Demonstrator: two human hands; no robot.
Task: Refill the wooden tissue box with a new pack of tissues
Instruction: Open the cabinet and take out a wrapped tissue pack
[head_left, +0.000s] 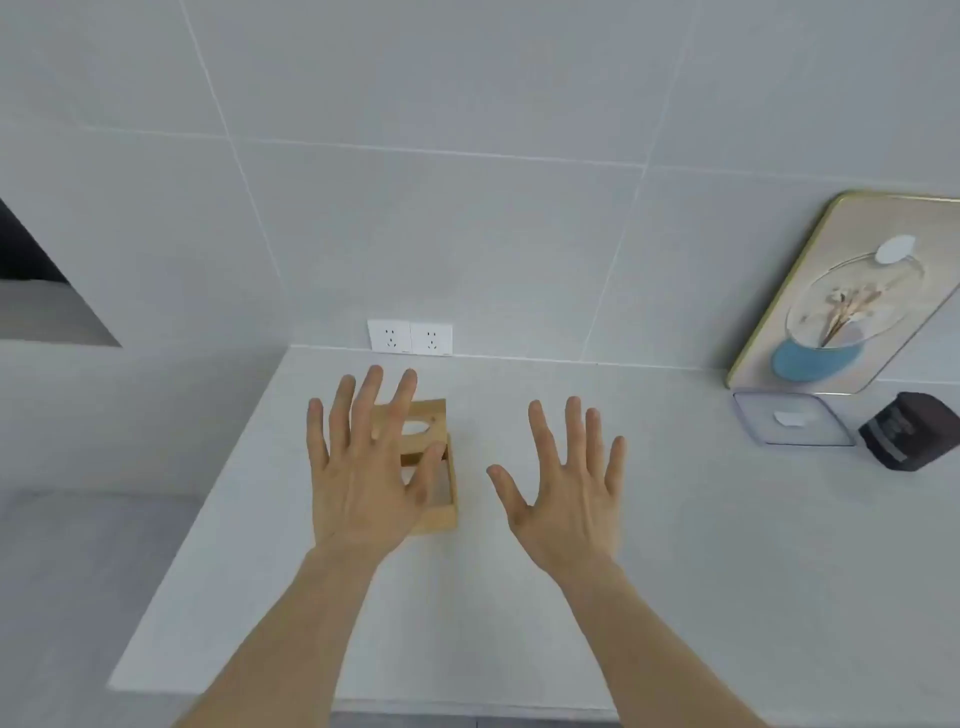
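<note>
A light wooden tissue box (435, 426) stands on the white counter (519, 597), near its middle. Its slotted lid leans up at the back and the box body looks open toward me. My left hand (363, 467) hovers over the box with fingers spread, covering most of it. My right hand (566, 483) is held flat to the right of the box, fingers apart, holding nothing. No pack of tissues is in sight.
Two white wall sockets (410, 338) sit just behind the box. At the far right stand a framed picture (841, 296), a clear plastic container (789, 418) and a dark box-shaped object (911, 431). The counter's left edge drops off beside my left arm.
</note>
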